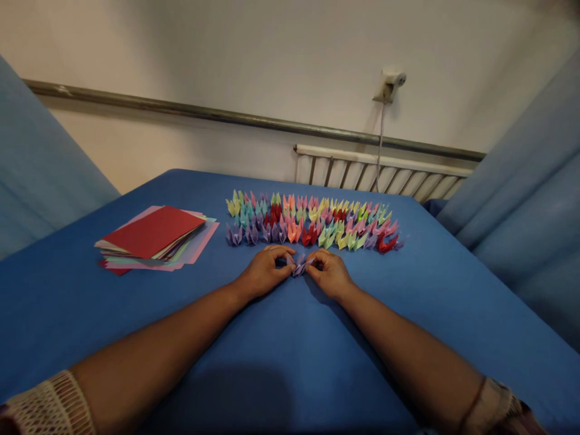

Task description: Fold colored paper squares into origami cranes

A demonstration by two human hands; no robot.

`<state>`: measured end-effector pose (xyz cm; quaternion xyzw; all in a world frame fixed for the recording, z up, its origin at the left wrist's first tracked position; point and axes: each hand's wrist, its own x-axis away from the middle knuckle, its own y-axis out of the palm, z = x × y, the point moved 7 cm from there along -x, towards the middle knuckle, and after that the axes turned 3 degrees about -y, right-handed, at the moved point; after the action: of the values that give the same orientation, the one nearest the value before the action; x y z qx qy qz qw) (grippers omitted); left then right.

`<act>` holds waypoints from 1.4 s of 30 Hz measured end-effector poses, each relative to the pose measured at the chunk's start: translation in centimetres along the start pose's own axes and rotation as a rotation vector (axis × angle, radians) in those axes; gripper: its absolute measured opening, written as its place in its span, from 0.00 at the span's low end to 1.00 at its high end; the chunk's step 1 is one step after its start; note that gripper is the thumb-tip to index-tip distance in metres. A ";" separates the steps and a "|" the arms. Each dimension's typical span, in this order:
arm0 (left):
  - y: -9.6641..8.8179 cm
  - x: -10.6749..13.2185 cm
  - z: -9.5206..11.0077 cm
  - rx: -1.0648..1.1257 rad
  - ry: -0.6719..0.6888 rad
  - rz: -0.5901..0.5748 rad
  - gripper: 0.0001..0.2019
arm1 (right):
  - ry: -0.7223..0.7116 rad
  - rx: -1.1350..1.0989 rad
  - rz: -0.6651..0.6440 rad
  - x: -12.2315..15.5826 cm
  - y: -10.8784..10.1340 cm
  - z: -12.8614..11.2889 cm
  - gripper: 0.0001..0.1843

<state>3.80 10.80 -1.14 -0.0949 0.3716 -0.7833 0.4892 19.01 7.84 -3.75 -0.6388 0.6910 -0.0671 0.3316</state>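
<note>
A small lilac origami crane (299, 266) sits between my two hands, low over the blue cloth. My left hand (267, 270) pinches its left side between thumb and fingers. On the other side, my right hand (331, 273) grips the right tip the same way. Parts of the crane are hidden behind my fingertips. Just beyond my hands, rows of folded paper cranes (310, 234) in red, pink, yellow, green, blue and purple stand close together.
To the left lies an uneven stack of coloured paper (156, 232), a red sheet on top. The blue cloth (254, 362) covers the whole surface. Behind it are a white radiator (380, 166), a metal rail (217, 115) and a wall socket (388, 86) with a cord. Blue curtains (521, 181) hang at both sides.
</note>
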 end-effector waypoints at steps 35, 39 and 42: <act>-0.7 -0.3 0.3 -0.100 0.019 -0.063 0.02 | -0.048 0.032 -0.008 0.1 -0.2 -1.2 0.04; -0.8 -0.3 0.3 -0.114 0.052 -0.063 0.03 | -0.061 0.022 0.006 0.1 -0.2 -1.2 0.04; -0.8 -0.4 -0.1 -0.112 0.023 -0.095 0.07 | -0.019 0.098 -0.026 0.1 -0.1 -0.7 0.04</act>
<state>3.35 11.36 -0.57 -0.1305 0.4154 -0.7847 0.4412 18.68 7.51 -3.20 -0.6312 0.6754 -0.0989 0.3683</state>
